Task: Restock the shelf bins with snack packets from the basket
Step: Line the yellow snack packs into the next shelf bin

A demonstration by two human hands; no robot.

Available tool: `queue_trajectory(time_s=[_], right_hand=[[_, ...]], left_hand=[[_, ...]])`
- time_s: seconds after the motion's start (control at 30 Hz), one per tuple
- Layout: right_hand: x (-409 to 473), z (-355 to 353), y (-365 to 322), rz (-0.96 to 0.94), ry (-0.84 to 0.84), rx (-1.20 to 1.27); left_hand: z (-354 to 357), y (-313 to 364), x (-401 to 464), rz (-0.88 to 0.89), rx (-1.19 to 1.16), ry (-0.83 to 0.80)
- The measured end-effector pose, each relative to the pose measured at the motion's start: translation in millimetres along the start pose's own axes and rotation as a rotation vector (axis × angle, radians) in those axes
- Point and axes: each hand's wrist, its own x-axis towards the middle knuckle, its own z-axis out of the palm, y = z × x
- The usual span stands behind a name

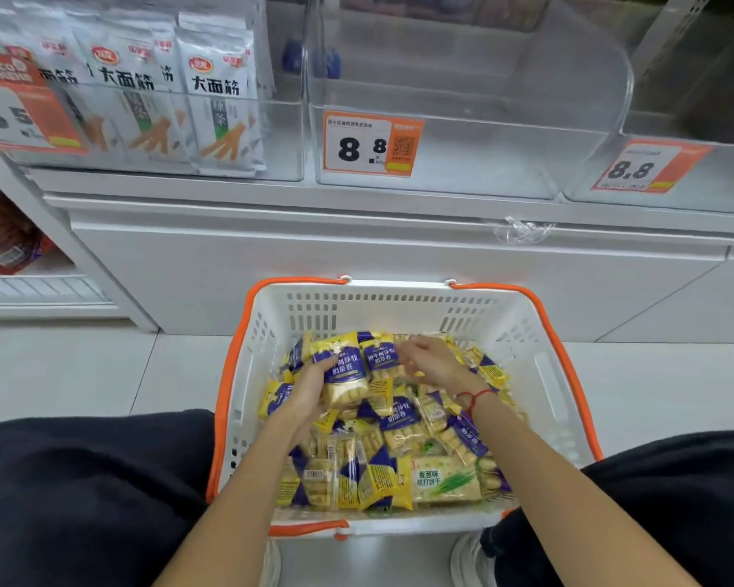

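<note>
— Knees in dark cloth frame the basket, white slotted plastic with orange handles, standing on pale floor tiles. What are the hands doing inside it?

— Both reach into the heap of snack packets. The left hand curls its fingers around one yellow-and-purple packet near the basket's far wall, gripping its side. The right hand, a red string at its wrist, lies half open, fingers spread loosely on the packets beside that one; whether it grips any, I cannot tell.

— And the packets themselves?

— Glossy film pillows, clear windows showing pale biscuit rolls. One pack with green print lies near the basket's near rim.

— Beyond the basket?

— A white cabinet front, then clear plastic shelf bins. The bin straight above the basket holds nothing, with an orange 8.8 price tag. Left of it, a bin of white pouches.
</note>
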Motion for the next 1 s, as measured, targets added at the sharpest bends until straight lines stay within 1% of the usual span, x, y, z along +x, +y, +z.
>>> queue_trajectory(time_s=[0.03, 0.07, 0.1, 0.13, 0.17, 0.23, 0.27, 0.33, 0.43, 0.47, 0.53, 0.6, 0.67, 0.77, 0.83, 0.9, 1.0], right_hand=[[3, -5, 5, 0.034, -0.016, -0.248], [6, -6, 13, 0.084, -0.069, -0.502], [6, -3, 21, 0.119, -0.144, -0.715], [7, 3, 29, 0.135, -0.189, -0.864], [8, 8, 37, 0.128, -0.182, -0.942], [6, 16, 42, 0.079, -0.098, -0.959], [5, 18, 40, 0.076, -0.09, -0.937], [4, 21, 36, 0.077, -0.148, -0.882], [-6, 15, 26, 0.092, -0.184, -0.771], [-11, 11, 21, 0.082, -0.168, -0.722], [-17, -4, 10, 0.059, -0.08, -0.642], [-23, -24, -6, 0.029, -0.01, -0.474], [-31, -40, -29, 0.014, -0.043, -0.235], [-51, -51, -77, -0.068, -0.186, 0.049], [-63, -54, -111, -0.151, -0.229, 0.106], [-73, -55, -139, -0.217, -0.235, 0.145], [-76, -54, -164, -0.308, -0.134, 0.278]], left_hand=[[-3, 0, 2, -0.001, -0.013, 0.022], [-4, 0, 1, -0.014, -0.019, 0.035], [-6, -1, 3, -0.029, -0.035, 0.048], [-5, 0, 2, -0.041, -0.061, 0.059], [-5, -2, 3, -0.041, -0.083, 0.068], [-4, -4, 3, -0.04, -0.085, 0.087], [-2, -4, 1, -0.045, -0.085, 0.097], [2, -5, -2, -0.048, -0.068, 0.102], [9, 2, -9, -0.007, -0.026, 0.088], [11, 7, -13, 0.006, -0.02, 0.094], [13, 18, -23, 0.048, -0.011, 0.118], [14, 32, -30, 0.076, -0.005, 0.12], [15, 48, -38, 0.114, 0.025, 0.119], [20, 79, -50, 0.194, 0.108, 0.075], [26, 104, -59, 0.254, 0.171, 0.054], [33, 132, -64, 0.294, 0.185, 0.044], [42, 170, -74, 0.308, 0.128, 0.002]])
